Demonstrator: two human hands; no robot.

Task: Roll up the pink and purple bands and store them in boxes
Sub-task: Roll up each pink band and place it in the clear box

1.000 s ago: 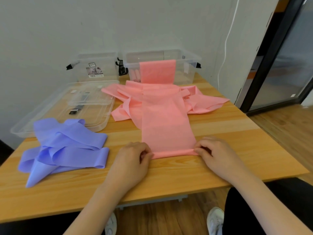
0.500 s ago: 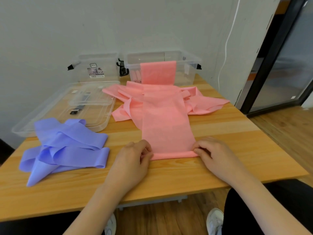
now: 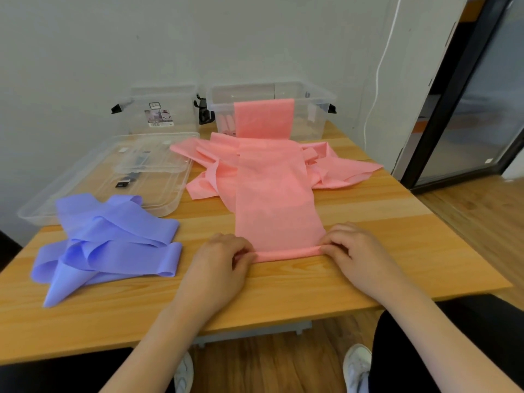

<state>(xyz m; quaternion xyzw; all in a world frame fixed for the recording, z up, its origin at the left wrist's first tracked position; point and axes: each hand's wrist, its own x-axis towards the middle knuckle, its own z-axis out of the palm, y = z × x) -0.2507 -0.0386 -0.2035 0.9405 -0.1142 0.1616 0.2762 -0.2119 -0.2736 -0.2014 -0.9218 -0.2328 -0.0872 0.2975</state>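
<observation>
A long pink band (image 3: 272, 188) lies flat down the middle of the wooden table (image 3: 397, 245), its far end draped over the rim of a clear box (image 3: 312, 109). Its near edge is rolled into a thin tube. My left hand (image 3: 224, 262) pinches the left end of that roll and my right hand (image 3: 357, 251) pinches the right end. More pink band lies bunched behind. A purple band (image 3: 110, 239) sits in a loose heap at the left, untouched.
A second clear box (image 3: 161, 109) with a label stands at the back left. Two clear lids (image 3: 119, 177) lie stacked in front of it. A white cable (image 3: 377, 80) hangs down the wall. A dark door frame (image 3: 453, 95) is at the right.
The rolled near edge of the pink band has moved slightly away from me, with both hands following it forward. The purple band has not moved.
</observation>
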